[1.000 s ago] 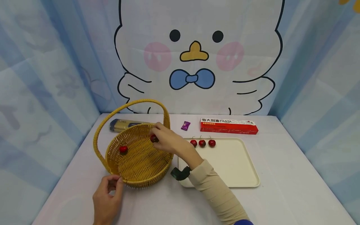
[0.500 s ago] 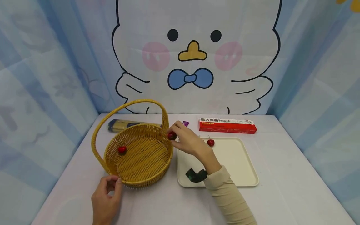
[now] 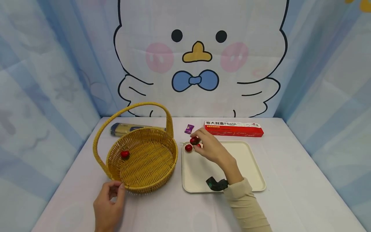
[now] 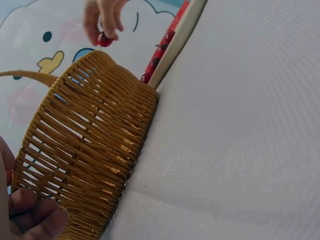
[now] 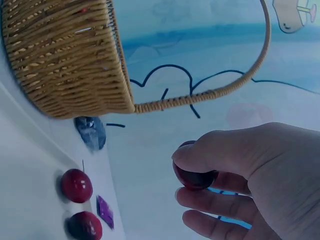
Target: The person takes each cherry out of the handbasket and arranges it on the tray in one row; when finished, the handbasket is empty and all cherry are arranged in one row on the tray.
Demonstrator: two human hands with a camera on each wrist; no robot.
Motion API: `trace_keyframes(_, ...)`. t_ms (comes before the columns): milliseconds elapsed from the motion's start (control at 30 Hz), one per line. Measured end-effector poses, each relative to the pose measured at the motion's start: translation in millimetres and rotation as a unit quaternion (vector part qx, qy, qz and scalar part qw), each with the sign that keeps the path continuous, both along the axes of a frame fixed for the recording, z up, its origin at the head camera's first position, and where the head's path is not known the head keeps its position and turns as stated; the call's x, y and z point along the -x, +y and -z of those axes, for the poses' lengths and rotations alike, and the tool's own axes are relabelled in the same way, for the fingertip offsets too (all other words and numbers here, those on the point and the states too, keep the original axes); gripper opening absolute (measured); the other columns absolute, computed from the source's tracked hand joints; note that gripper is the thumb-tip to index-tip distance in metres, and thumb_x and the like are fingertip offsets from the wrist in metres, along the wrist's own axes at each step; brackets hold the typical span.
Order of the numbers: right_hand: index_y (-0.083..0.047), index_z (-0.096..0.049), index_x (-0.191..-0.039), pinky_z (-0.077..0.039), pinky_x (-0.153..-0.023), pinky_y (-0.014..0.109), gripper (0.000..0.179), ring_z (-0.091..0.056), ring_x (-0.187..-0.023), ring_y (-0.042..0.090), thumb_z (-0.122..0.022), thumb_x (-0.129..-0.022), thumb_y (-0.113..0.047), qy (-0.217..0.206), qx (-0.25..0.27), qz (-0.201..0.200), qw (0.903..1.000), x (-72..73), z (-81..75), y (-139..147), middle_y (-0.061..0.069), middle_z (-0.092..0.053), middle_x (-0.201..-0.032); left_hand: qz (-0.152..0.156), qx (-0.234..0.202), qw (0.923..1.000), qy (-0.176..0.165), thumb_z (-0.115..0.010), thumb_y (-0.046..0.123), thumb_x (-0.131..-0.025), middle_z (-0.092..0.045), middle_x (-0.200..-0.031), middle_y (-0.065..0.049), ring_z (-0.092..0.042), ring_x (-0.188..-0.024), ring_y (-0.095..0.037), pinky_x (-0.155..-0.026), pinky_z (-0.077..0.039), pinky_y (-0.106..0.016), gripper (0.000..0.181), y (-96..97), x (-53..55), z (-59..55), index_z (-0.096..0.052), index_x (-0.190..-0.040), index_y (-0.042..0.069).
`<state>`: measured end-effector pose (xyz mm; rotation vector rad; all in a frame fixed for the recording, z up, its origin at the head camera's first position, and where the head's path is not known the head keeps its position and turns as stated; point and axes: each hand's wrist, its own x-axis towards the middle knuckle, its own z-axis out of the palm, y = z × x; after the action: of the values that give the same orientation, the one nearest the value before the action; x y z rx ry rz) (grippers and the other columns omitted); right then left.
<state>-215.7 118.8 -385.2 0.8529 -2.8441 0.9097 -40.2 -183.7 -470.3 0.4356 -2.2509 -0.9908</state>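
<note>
A yellow wicker basket (image 3: 145, 167) with a tall arched handle stands on the left of the table. One red cherry (image 3: 125, 154) lies inside it, toward the left. My left hand (image 3: 109, 204) pinches the basket's near-left rim. Over the far-left part of a cream tray (image 3: 200, 180), my right hand (image 3: 213, 148) holds another cherry (image 5: 194, 172) between thumb and fingers. Below the held one, a stemmed cherry (image 3: 188, 148) sits in the tray's far-left corner; several cherries (image 4: 159, 52) line the tray's far side in the left wrist view, partly hidden from the head view by my right hand.
Behind the tray lies a red and white pasta box (image 3: 233, 129). A small purple wrapped candy (image 3: 189, 129) is to its left. Beyond the basket is a long yellowish packet (image 3: 124, 129) with a dark end, partly covered by the basket. Printed curtains close off the back and sides.
My right hand has carried the cherry from inside the basket rightward to above the tray's far-left part. My left hand has stayed at the basket rim.
</note>
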Motion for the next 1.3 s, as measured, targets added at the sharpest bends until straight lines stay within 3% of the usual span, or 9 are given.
trace_keyframes(400,-0.005,-0.063,-0.123,-0.056,-0.093,0.043,0.034,-0.063,-0.106,0.027,-0.07,-0.09,-0.006,-0.022,0.015,0.047,0.9985,16.5,16.8,33,0.01,-0.058,-0.119,-0.009,-0.004,0.9999,-0.011,-0.064,0.005,-0.093,-0.065,-0.085,-0.008,-0.048,-0.074,0.007,-0.064,-0.041,-0.002,0.007,1.4,-0.3,-2.2,-0.062,-0.099,0.003)
trace_keyframes(800,-0.001,-0.061,-0.127,-0.054,-0.097,0.048,0.037,-0.063,-0.108,0.032,-0.068,-0.091,-0.006,-0.048,0.011,0.103,0.9935,30.6,33.1,67,0.015,-0.059,-0.122,-0.003,-0.006,1.0,0.004,-0.065,0.003,-0.091,-0.065,-0.082,-0.009,-0.048,-0.073,0.008,-0.063,-0.042,-0.004,0.007,0.8,-0.2,-2.0,-0.062,-0.097,0.002)
trace_keyframes(1300,-0.001,-0.06,-0.129,-0.054,-0.097,0.048,0.039,-0.059,-0.107,0.034,-0.067,-0.091,-0.005,-0.086,-0.028,0.178,0.9799,39.0,48.2,97,0.019,-0.057,-0.126,-0.002,-0.015,0.9999,0.004,-0.065,0.003,-0.091,-0.065,-0.082,-0.01,-0.048,-0.072,0.009,-0.062,-0.042,-0.003,0.008,1.7,-0.2,-2.8,-0.062,-0.098,0.001)
